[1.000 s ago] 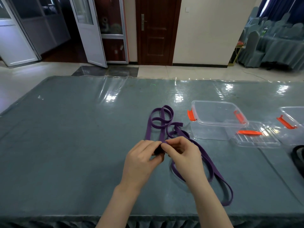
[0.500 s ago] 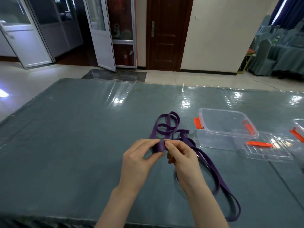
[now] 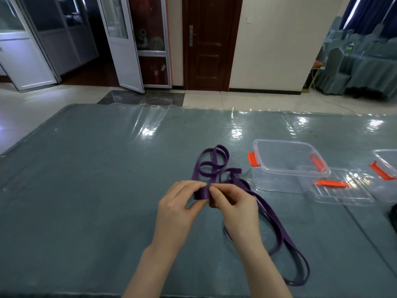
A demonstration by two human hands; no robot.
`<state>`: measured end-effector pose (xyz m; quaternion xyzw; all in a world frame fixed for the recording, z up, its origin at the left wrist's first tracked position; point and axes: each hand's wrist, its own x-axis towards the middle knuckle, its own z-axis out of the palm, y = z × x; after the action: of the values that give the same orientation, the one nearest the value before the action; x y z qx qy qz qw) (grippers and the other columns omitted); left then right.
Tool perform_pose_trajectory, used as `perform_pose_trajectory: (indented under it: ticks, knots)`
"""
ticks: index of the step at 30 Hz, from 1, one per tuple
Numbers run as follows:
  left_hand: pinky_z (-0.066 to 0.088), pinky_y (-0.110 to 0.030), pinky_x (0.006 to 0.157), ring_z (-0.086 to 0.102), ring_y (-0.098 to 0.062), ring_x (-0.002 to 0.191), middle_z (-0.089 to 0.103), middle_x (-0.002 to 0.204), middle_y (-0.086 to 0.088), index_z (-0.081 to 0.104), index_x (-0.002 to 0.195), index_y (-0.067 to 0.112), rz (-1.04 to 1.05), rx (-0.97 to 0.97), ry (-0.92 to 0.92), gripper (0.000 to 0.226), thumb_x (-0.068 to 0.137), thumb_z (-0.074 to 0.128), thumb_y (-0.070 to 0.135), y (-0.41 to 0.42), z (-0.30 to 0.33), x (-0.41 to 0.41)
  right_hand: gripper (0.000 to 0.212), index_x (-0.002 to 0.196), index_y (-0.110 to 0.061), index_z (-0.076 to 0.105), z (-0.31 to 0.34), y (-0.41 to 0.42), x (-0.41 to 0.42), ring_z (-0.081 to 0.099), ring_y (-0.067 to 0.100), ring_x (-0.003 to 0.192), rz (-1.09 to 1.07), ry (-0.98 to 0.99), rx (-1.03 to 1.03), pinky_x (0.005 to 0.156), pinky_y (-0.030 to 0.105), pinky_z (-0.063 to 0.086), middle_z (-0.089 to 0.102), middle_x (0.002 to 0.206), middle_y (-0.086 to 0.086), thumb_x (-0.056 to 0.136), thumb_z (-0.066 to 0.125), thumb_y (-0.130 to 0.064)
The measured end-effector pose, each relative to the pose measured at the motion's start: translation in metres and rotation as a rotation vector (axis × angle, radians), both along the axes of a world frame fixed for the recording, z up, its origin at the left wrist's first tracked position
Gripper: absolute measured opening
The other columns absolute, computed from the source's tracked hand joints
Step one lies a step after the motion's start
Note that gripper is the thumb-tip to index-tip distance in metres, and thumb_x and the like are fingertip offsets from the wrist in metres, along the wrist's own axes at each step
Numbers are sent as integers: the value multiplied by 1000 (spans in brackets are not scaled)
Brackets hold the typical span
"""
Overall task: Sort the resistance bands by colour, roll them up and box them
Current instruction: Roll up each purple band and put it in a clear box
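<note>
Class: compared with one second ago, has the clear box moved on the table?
No. The box sits beside its lid as before; only the camera shifted.

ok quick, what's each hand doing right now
Left hand: pinching the rolled end of the purple band.
Right hand: pinching the same roll.

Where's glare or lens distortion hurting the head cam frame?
Head view: bright window glare on the clear table cover, behind the purple band and open box; the wide lens tilts the doors and curves the table edge; both hands and the band stay sharp.
</note>
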<state>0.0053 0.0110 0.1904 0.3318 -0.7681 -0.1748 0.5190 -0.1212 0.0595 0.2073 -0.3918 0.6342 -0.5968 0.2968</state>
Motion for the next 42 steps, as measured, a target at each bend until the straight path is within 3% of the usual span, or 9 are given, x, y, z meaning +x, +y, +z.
perform_pose_trajectory:
  ticks: [4,7,15,20,24,29,33,38,42]
  knots:
    - [47,-15,81,63,-8,88,65,94,6,72,95,12,-43,16,-12,22,76,80,10,1,7,-1,9,89,-18,76,3,3,-1,72,11,82,117,-97,-3,75,24,56,77,82,-2,84,72,-13]
    - [46,-13,80,62,-8,87,63,93,5,72,95,12,-58,35,3,25,73,81,4,0,8,-2,14,90,-15,75,4,4,-1,72,16,86,148,-177,-25,78,26,55,77,86,4,77,78,-9]
    - [55,-28,81,66,-14,92,63,98,4,71,99,11,-117,119,99,31,71,83,8,0,5,-5,19,97,-1,71,-2,4,-6,71,15,80,203,-355,-44,67,19,50,76,90,14,78,72,3]
    - [52,-23,82,65,-9,93,65,98,9,72,98,15,-118,54,42,29,71,84,11,-3,6,-5,28,99,-6,73,-6,3,-14,64,13,78,245,-343,-29,68,26,43,75,93,15,72,76,-15]
    - [46,-18,84,62,-8,92,62,98,16,70,96,20,-106,56,15,22,76,78,26,-4,7,-6,33,101,-8,75,-6,2,-16,47,13,66,275,-391,11,64,25,41,69,85,19,73,73,-25]
    - [50,-24,76,61,-7,85,61,93,14,66,93,19,-82,45,-81,19,77,76,22,-4,2,-5,12,95,-21,77,0,5,-16,57,9,71,248,-199,135,70,28,46,70,76,-9,88,68,-21]
    - [51,-25,70,62,-4,78,64,89,11,68,91,16,-46,16,-153,20,77,70,29,-4,-5,-4,20,88,-27,71,-2,8,-9,67,13,80,21,44,113,75,27,54,73,83,-10,71,83,-25]
    - [52,-27,69,62,-8,77,65,89,9,69,91,14,-39,-6,-180,20,73,74,19,-2,-4,-6,23,78,-22,68,2,7,-4,67,3,69,-42,19,108,70,19,54,72,74,-13,66,87,-18]
    - [50,-20,75,62,-5,82,63,92,9,69,95,14,-114,59,-139,22,75,77,19,-1,-1,-5,16,84,-12,70,0,6,-11,63,6,64,56,-153,116,65,23,49,73,73,0,73,82,-12]
